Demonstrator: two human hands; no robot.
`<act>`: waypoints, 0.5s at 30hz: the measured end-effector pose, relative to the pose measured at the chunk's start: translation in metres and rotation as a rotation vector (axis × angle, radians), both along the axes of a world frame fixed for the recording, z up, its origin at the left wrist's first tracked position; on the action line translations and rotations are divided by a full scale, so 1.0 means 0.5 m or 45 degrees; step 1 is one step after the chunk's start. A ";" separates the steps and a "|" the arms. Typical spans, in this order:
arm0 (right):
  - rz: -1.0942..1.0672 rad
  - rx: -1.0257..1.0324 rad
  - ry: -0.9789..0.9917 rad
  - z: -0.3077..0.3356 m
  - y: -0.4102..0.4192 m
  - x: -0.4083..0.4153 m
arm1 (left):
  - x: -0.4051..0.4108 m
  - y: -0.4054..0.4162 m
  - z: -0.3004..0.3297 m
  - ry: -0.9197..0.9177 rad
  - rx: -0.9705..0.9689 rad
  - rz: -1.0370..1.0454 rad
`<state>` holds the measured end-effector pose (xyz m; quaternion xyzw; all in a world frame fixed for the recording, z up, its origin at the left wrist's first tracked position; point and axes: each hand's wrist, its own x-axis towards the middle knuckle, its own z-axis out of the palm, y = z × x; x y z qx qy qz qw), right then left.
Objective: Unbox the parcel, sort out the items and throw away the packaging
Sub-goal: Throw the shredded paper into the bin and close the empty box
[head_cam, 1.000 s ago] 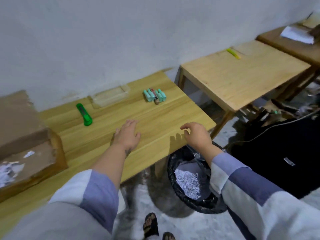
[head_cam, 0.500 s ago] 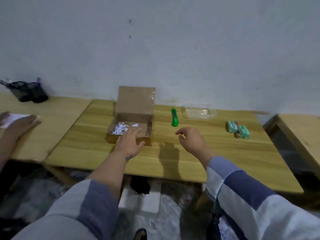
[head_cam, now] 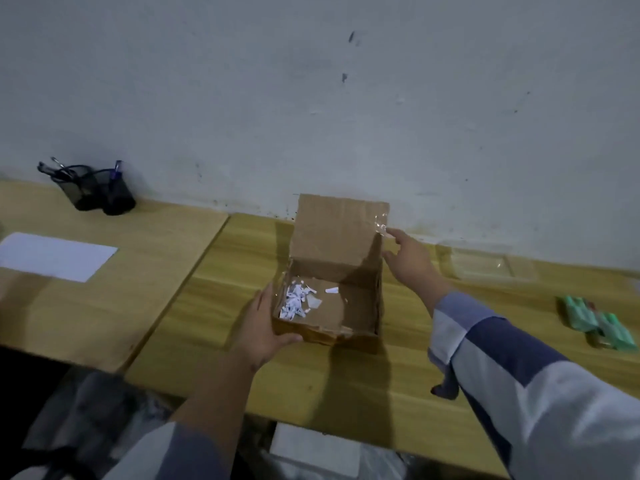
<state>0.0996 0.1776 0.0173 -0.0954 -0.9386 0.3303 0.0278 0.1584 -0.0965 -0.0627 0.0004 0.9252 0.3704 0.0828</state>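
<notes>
An open brown cardboard box (head_cam: 346, 306) stands on the wooden table (head_cam: 346, 386), its lid flap upright against the wall. White paper scraps (head_cam: 298, 301) lie inside it on the left. My left hand (head_cam: 261, 327) grips the box's front left corner, thumb along the front wall. My right hand (head_cam: 410, 259) reaches to the box's right side with fingers stretched out, its fingertips at the taped edge of the lid flap. Green items (head_cam: 599, 322) lie at the table's right end. A clear plastic tray (head_cam: 491, 265) sits by the wall to the right.
A second wooden table (head_cam: 138, 271) adjoins on the left, carrying a white sheet of paper (head_cam: 55, 256) and black mesh pen holders (head_cam: 100, 188). The wall runs right behind the tables. Dark clutter lies on the floor below the table's front edge.
My view turned from the bin and the table's right end to the box. Both hands moved to the box: the left took hold of its front corner, the right reached its lid flap.
</notes>
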 end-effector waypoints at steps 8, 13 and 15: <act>-0.379 -0.418 0.100 -0.022 -0.034 -0.142 | -0.098 -0.038 -0.024 -0.112 0.322 -0.074; -0.448 -0.680 0.273 -0.013 -0.029 -0.168 | -0.157 -0.023 0.006 -0.104 0.444 -0.058; -0.474 -0.780 0.332 0.001 -0.017 -0.167 | -0.173 -0.009 0.031 -0.068 0.418 -0.070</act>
